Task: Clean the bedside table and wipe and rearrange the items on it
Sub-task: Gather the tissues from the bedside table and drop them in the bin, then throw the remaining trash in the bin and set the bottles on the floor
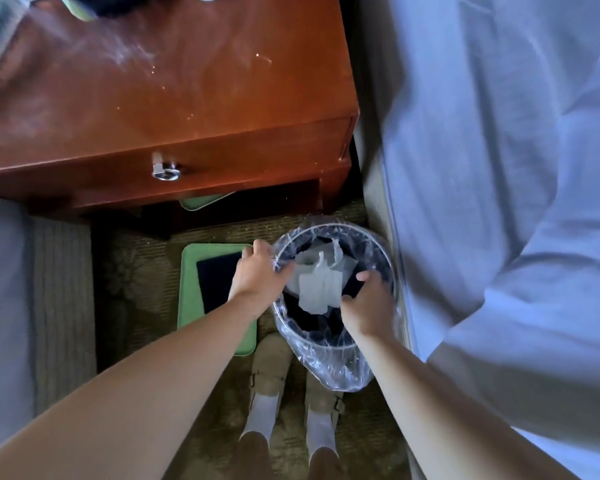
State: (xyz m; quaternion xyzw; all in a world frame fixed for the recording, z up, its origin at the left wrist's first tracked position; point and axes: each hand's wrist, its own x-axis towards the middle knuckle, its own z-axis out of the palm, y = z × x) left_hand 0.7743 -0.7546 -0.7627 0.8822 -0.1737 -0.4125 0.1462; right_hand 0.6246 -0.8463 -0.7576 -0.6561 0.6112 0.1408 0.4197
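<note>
While I am monitoring the head view from afar, the pale bed (499, 168) is filling the frame from 1 to 5 o'clock. The wooden bedside table (170, 81) is occupying 10 to 12 o'clock, its top showing pale streaks and specks; blurred items are sitting at its far left corner, and I cannot tell what they are. On the carpet (136, 271), at 5 o'clock just below centre, the waste bin (326, 362) is standing with a clear liner folded over its rim. The green tray (187, 271) is lying just beside the bin at its 9 o'clock, carrying a dark flat item (215, 282). Beige shoes (271, 362) are standing at 6 o'clock. The left hand (257, 271) is gripping the bin's rim at its 9 o'clock, fingers curling over the liner. The right hand (364, 303) is reaching into the bin from its 4 o'clock, thumb touching the white tissue (317, 289) lying inside between both hands; I cannot tell whether it is holding it. The drawer knob (166, 170) is glinting at 10 o'clock.
</note>
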